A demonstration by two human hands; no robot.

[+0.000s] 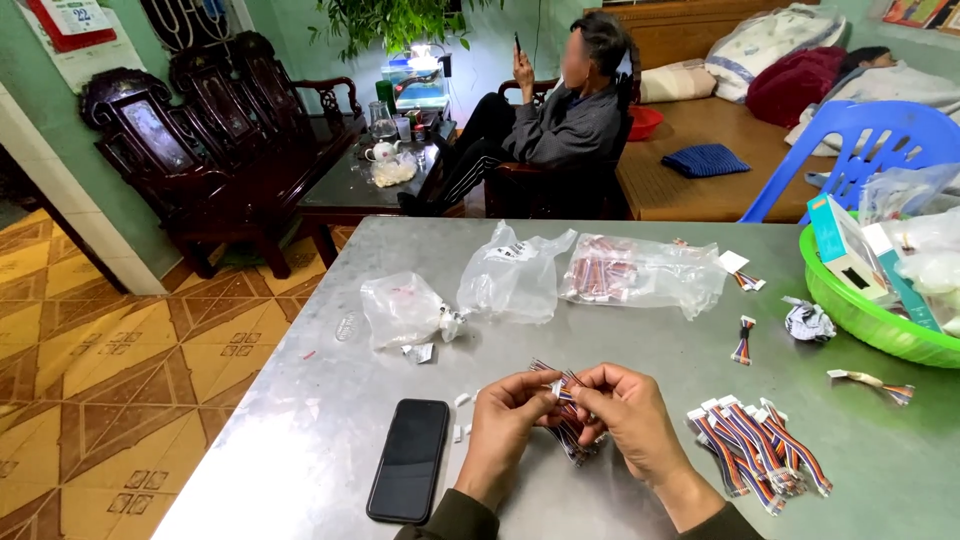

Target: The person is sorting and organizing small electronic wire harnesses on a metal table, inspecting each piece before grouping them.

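Your left hand [505,420] & right hand [625,415] pinch one wire bundle [570,425]; finished harnesses [755,450] piled at 3 o'clock, full bag [640,272] at 12 unopened—approx. early stage.

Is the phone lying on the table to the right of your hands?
No, the black phone lies screen up on the metal table to the left of the left hand; finished wire bundles lie to the right.

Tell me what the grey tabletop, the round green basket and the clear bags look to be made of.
The grey tabletop looks like brushed sheet metal, judging by its dull, streaky sheen. The round green basket seems moulded plastic: bright, glossy, smooth-rimmed. The clear bags look like thin plastic film, crinkled and see-through.
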